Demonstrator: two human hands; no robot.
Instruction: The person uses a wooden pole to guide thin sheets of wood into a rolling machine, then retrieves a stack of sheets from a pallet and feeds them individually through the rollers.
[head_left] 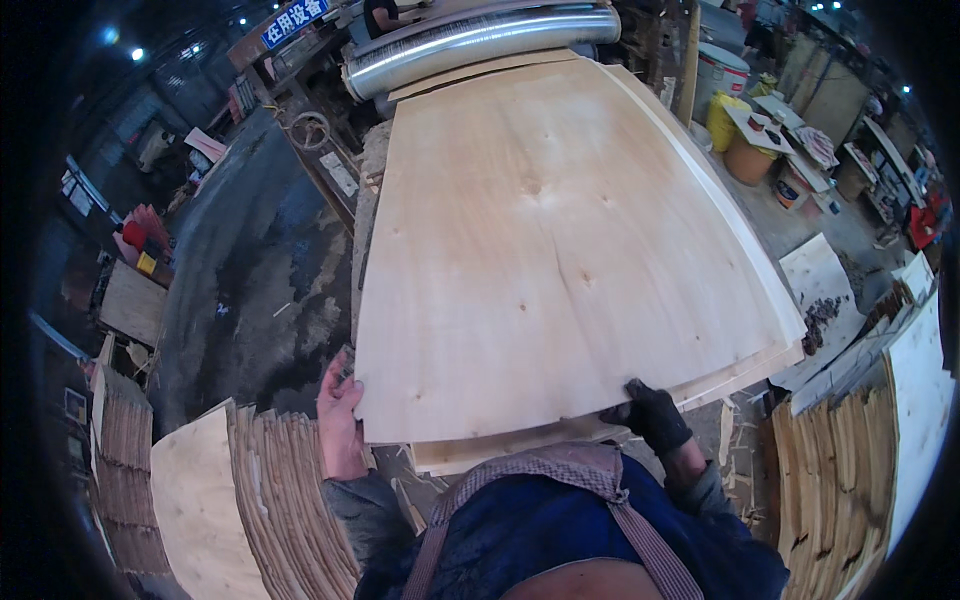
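A large pale wood veneer sheet (530, 260) stretches out before me, with knots and a few dark streaks. Its far end lies close to a shiny metal roller (485, 45). At the sheet's near left corner, my left hand (342, 420) grips the edge, its fingertips dark. My right hand (652, 415), in a black glove, pinches the near edge right of the middle, the thumb on top and other fingers partly hidden beneath. More veneer sheets (440, 458) lie underneath, their edges sticking out at the front and right.
Stacks of veneer stand upright at my left (285, 490) and right (830, 480). A handwheel (308, 130) sits on the machine's left side. Buckets (750, 158) and boards stand on the floor at the far right. Another person (385, 15) is behind the roller.
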